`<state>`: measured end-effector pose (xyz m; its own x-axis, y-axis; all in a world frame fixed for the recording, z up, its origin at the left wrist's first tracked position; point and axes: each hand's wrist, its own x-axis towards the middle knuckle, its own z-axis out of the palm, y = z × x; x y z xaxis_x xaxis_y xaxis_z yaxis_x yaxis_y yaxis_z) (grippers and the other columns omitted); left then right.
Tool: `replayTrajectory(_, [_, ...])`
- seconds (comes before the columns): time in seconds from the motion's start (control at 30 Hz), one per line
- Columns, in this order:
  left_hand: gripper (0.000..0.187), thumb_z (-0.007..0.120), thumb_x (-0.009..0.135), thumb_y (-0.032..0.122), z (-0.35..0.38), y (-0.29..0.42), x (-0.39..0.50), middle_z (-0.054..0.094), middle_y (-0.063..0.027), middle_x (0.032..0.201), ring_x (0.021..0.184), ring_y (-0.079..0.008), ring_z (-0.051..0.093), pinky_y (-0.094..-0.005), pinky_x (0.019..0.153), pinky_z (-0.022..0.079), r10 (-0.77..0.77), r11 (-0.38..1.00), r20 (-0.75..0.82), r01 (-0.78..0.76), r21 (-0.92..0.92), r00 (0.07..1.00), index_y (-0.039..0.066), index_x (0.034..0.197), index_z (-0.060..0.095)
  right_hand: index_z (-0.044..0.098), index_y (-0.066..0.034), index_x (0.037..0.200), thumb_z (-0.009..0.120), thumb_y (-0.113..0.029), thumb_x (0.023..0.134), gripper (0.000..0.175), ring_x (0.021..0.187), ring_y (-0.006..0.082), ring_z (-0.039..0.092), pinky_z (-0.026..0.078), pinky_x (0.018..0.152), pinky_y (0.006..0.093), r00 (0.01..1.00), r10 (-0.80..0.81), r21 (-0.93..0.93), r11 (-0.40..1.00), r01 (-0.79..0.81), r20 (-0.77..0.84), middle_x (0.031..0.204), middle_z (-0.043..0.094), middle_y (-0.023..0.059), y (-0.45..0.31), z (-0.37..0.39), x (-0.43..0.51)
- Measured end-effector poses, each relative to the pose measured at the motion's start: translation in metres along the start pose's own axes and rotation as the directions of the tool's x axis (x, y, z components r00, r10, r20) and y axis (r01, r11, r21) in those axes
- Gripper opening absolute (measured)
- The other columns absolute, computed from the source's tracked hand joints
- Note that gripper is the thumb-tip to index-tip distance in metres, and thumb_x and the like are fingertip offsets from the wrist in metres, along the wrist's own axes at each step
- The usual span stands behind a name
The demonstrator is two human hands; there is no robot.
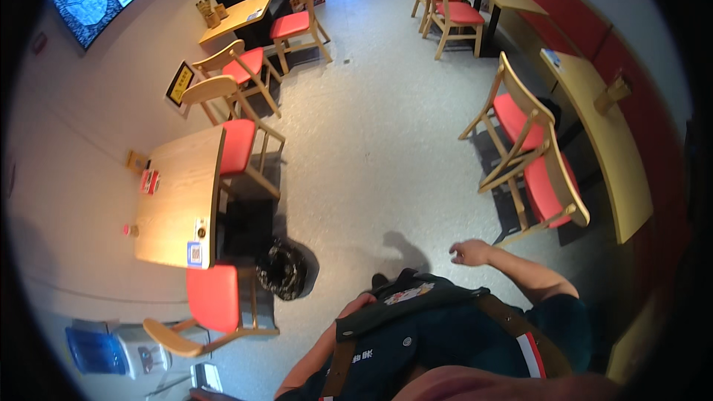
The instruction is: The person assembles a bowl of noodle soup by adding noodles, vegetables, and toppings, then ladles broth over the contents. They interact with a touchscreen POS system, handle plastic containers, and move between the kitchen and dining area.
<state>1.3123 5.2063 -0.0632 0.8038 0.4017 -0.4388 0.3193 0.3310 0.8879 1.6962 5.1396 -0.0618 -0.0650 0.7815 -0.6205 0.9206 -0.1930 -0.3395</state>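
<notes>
My right hand [471,252] hangs in the air over the floor with its fingers loosely bent and nothing visible in it. Nearest to it is a wooden chair with a red seat [548,189], pushed up to the table on the right. My left hand [361,303] is low against the side of my dark apron [409,296]; its fingers are mostly hidden, so what it touches is unclear. Left of me on the floor sits a bin lined with a black plastic bag [282,272], beside a wooden table [178,206].
Another red-seated chair [213,298] stands at the left table's near end, by a water dispenser [120,351]. More chairs and tables line both walls, including a right-hand table [618,150] with a chopstick holder [611,94]. Between the rows runs a grey floor [362,139].
</notes>
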Motion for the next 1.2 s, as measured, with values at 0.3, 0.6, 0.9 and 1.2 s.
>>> replayTrajectory(0.3, [0.027,0.058,0.090,0.021,-0.251,0.156,0.281,0.057,-0.0016,0.102,0.093,-0.0088,0.054,-0.0232,0.084,0.044,-0.053,0.998,0.233,0.060,-0.023,0.971,0.006,0.112,0.053,0.060,-0.0051,0.116,0.057,-0.029,0.089,0.036,0.078,0.0193,0.066,0.054,0.064,0.0313,0.898,0.313,0.555,0.707,-0.438,0.310,0.097,0.067,0.0101,0.119,-0.186,0.202])
replayTrajectory(0.6, [0.041,0.061,0.089,0.015,-0.434,0.414,0.499,0.061,-0.0043,0.112,0.099,-0.0098,0.057,-0.0235,0.090,0.045,-0.215,0.945,0.103,0.233,-0.230,0.971,0.004,0.127,0.052,0.059,-0.0110,0.113,0.052,-0.032,0.086,0.035,0.095,0.0309,0.061,0.048,0.080,0.0425,0.922,-0.323,0.115,0.929,0.352,-0.215,0.100,0.066,0.0132,0.057,-0.623,0.576])
replayTrajectory(0.9, [0.033,0.056,0.094,0.019,-0.641,0.582,0.789,0.063,-0.0047,0.107,0.097,-0.0098,0.057,-0.0230,0.088,0.045,-0.275,0.955,0.214,0.292,-0.050,0.937,0.002,0.122,0.057,0.063,-0.0026,0.105,0.055,-0.027,0.086,0.031,0.073,0.0191,0.064,0.050,0.071,0.0326,0.985,0.121,0.560,0.828,-0.030,-0.126,0.079,0.066,0.0094,0.216,-0.783,0.735])
replayTrajectory(1.2, [0.035,0.056,0.092,0.031,-0.797,0.696,1.070,0.064,-0.0139,0.102,0.099,-0.0245,0.059,-0.0316,0.087,0.045,0.075,0.865,0.268,-0.197,0.461,0.960,0.002,0.108,0.064,0.058,-0.0070,0.118,0.058,-0.023,0.083,0.038,0.082,0.0250,0.067,0.052,0.074,0.0375,0.925,0.225,0.327,0.937,-0.120,-0.306,0.094,0.068,0.0150,0.370,-1.081,0.964])
